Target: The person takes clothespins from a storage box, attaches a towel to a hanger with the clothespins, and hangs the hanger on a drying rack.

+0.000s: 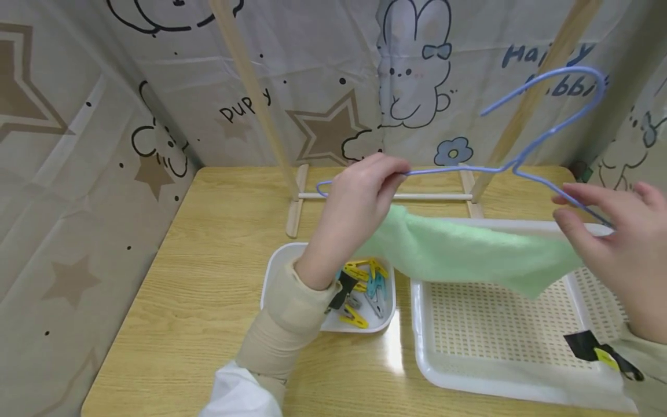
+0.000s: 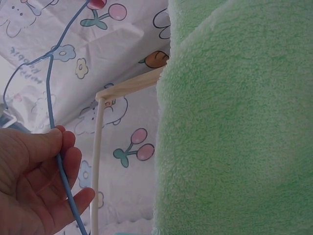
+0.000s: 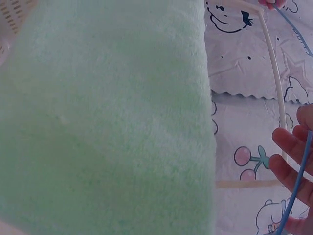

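Observation:
A blue wire hanger [image 1: 453, 170] is held up by both hands, its hook toward the upper right. My left hand [image 1: 354, 214] pinches one shoulder of the wire between thumb and fingertips; the left wrist view shows that hand [image 2: 34, 181] with its other fingers loosely bent. On the opposite shoulder, my right hand [image 1: 620, 255] grips the wire with thumb and index finger. Below the wire hangs a fluffy light green towel [image 1: 469, 249], which fills much of both wrist views. Where the towel meets the hanger's lower bar is hidden.
A white box [image 1: 268, 278] with yellow, blue and grey clothespins [image 1: 356, 318] stands left of a white perforated basket [image 1: 500, 330]. Behind them, a wooden rack [image 1: 293, 217] has uprights and a white lower bar [image 1: 385, 196]. Patterned cloth [image 1: 323, 63] surrounds the wooden table [image 1: 219, 249].

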The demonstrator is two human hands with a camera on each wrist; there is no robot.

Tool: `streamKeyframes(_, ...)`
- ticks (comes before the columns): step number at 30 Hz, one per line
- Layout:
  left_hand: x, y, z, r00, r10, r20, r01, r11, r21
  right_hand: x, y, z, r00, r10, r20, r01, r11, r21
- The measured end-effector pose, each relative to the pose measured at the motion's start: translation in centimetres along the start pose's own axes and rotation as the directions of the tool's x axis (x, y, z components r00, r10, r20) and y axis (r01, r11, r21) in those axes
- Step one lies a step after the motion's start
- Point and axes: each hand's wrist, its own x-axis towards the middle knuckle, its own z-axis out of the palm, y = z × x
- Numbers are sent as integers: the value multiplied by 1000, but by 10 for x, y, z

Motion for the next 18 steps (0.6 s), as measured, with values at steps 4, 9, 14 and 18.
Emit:
streamKeyframes(4,-1,-1,0,1000,0,1,0,1000,0,4,-6,5,998,-40,-38,40,999,10)
streamKeyframes(9,-3,-3,-1,1000,-22,-4,22,1000,-8,7,-8,10,995,-25,-95,40,988,152)
streamKeyframes(14,-6,-8,-2,999,-50,20,50,998,37,7,-10,15,990,30,-137,11,958,287)
streamKeyframes(18,-11,-14,-3,997,-68,35,64,993,95,8,-11,18,989,21,-150,24,956,293)
